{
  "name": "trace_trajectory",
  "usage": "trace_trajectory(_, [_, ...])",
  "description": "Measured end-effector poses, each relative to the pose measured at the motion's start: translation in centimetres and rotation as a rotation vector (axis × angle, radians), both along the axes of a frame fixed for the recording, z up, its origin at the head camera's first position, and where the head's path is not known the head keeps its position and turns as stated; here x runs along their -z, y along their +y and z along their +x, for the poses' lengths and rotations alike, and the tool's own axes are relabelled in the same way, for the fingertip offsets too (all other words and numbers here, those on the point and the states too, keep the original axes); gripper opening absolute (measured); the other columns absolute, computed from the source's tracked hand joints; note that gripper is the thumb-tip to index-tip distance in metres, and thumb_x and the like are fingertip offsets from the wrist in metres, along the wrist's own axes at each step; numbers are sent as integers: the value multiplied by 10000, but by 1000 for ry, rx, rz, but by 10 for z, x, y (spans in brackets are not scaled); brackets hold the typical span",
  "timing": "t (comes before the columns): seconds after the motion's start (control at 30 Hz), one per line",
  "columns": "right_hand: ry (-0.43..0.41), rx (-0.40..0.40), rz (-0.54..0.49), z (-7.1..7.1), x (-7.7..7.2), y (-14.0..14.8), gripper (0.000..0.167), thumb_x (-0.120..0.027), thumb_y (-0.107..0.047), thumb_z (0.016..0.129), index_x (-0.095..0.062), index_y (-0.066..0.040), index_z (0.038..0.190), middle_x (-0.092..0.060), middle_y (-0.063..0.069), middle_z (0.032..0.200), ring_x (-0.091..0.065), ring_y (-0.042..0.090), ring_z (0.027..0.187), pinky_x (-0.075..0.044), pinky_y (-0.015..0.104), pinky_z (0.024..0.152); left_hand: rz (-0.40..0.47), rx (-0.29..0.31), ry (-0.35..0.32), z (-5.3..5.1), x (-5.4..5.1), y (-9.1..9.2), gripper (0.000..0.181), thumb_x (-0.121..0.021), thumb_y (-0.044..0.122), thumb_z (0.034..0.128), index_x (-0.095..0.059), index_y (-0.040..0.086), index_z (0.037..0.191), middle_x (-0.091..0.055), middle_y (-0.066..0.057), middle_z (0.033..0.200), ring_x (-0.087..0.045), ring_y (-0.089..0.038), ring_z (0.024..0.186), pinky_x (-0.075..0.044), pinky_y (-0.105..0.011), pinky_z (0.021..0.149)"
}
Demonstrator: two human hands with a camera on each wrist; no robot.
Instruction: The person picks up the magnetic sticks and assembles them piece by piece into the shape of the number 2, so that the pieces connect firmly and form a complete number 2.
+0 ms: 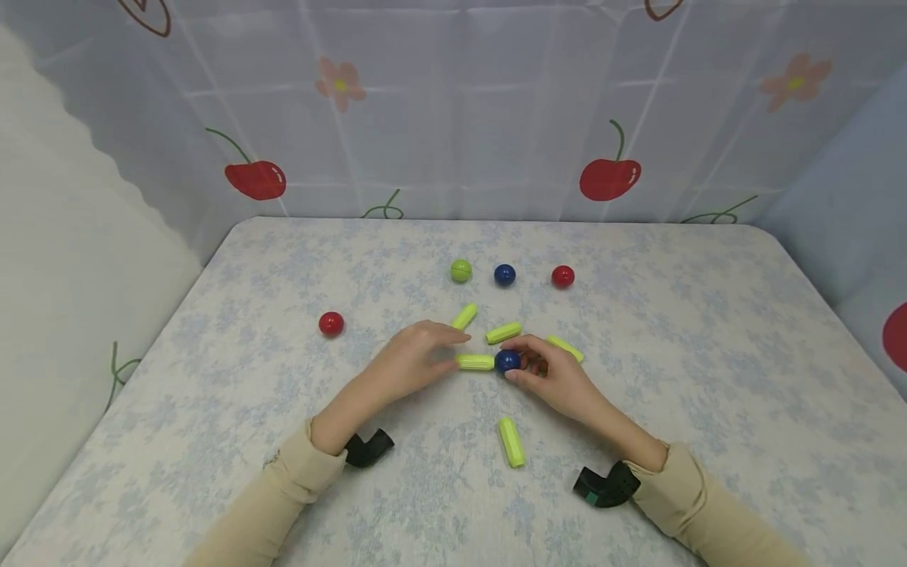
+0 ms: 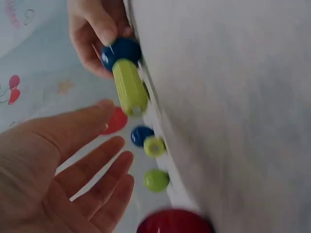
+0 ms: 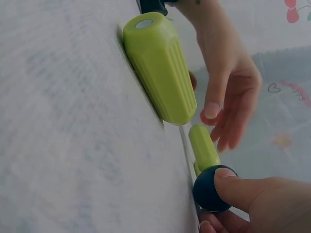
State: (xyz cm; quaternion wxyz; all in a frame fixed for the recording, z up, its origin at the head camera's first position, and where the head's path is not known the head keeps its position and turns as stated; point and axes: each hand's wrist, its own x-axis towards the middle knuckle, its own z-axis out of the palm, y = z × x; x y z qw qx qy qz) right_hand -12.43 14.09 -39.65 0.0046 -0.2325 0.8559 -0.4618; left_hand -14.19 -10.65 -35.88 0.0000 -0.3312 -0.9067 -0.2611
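Note:
In the head view my right hand [image 1: 563,383] pinches a dark blue ball [image 1: 506,361] between thumb and fingers, low over the table. One end of a ribbed yellow-green stick [image 1: 475,362] meets that ball, and the two line up. My left hand [image 1: 414,358] hovers by the stick's other end. Its fingers [image 2: 104,194] are spread and loosely bent in the left wrist view, with a gap between the thumb and the stick [image 2: 129,90]. The right thumb presses on the ball [image 3: 209,190] in the right wrist view.
Further back stand a green ball [image 1: 460,271], another blue ball [image 1: 505,275] and a red ball [image 1: 563,276]. A second red ball [image 1: 331,324] lies left. Loose sticks lie behind the hands [image 1: 504,332] and nearer the front [image 1: 512,442]. A patterned cloth covers the table [image 1: 248,276].

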Motion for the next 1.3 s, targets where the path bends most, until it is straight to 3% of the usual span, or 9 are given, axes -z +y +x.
trace_trajectory(0.17, [-12, 7, 1, 0, 1, 0, 339, -710, -45, 833, -618, -64, 1159, -572, -9, 878, -529, 152, 753, -464, 281, 633, -205, -125, -19, 7, -16, -34, 522, -760, 222, 807, -587, 89, 1281, -533, -132, 1282, -487, -304, 1165, -418, -445, 913])
trace_trajectory(0.27, [-12, 6, -3, 0, 1, 0, 338, -708, -44, 834, -617, -66, 1160, -574, -9, 886, -529, 153, 760, -465, 281, 639, -285, -176, -50, 11, -18, -52, 527, -778, 253, 784, -611, 71, 1249, -565, -149, 1191, -542, -304, 1057, -460, -431, 844])
trace_trajectory(0.33, [-12, 5, -5, 0, 1, 0, 336, -705, -43, 837, -616, -66, 1160, -575, -7, 892, -529, 155, 765, -464, 282, 641, -292, -197, -78, 12, -16, -60, 483, -789, 240, 772, -644, 56, 1194, -593, -115, 1054, -571, -254, 910, -480, -383, 770])
trace_trajectory(0.43, [-18, 5, -8, -1, 1, 0, 332, -702, -38, 838, -616, -66, 1158, -574, -3, 896, -526, 158, 762, -462, 280, 639, -249, -194, -108, 11, -12, -64, 410, -796, 201, 762, -671, 49, 1121, -570, -52, 887, -528, -180, 735, -461, -321, 655])
trace_trajectory(0.5, [-25, 4, -11, -1, 2, 0, 328, -698, -38, 842, -616, -65, 1158, -574, 2, 898, -524, 160, 759, -459, 280, 636, -203, -174, -120, 9, -8, -65, 385, -794, 164, 762, -667, 42, 1105, -562, -25, 851, -509, -155, 706, -444, -293, 643])
trace_trajectory(0.87, [-28, 2, -22, -1, 2, 1, 314, -690, -55, 852, -618, -57, 1158, -574, 4, 889, -526, 164, 759, -457, 279, 635, 47, -67, -230, -1, 4, -52, 390, -774, 116, 778, -651, 75, 1146, -627, 25, 921, -552, -119, 775, -470, -278, 665])
trace_trajectory(1.07, [-28, 4, -21, -1, 2, 1, 317, -691, -48, 849, -621, -59, 1159, -574, 2, 885, -527, 164, 762, -460, 276, 640, 101, -38, -267, -5, 6, -43, 389, -779, 131, 777, -647, 117, 1143, -620, 43, 916, -553, -114, 766, -478, -281, 663])
trace_trajectory(1.3, [-28, 11, -18, -1, 2, 1, 320, -694, -43, 846, -623, -60, 1158, -570, -2, 877, -524, 161, 757, -462, 277, 637, 172, -7, -275, -9, 11, -37, 388, -781, 107, 774, -660, 69, 1141, -573, 18, 909, -540, -143, 786, -482, -273, 670])
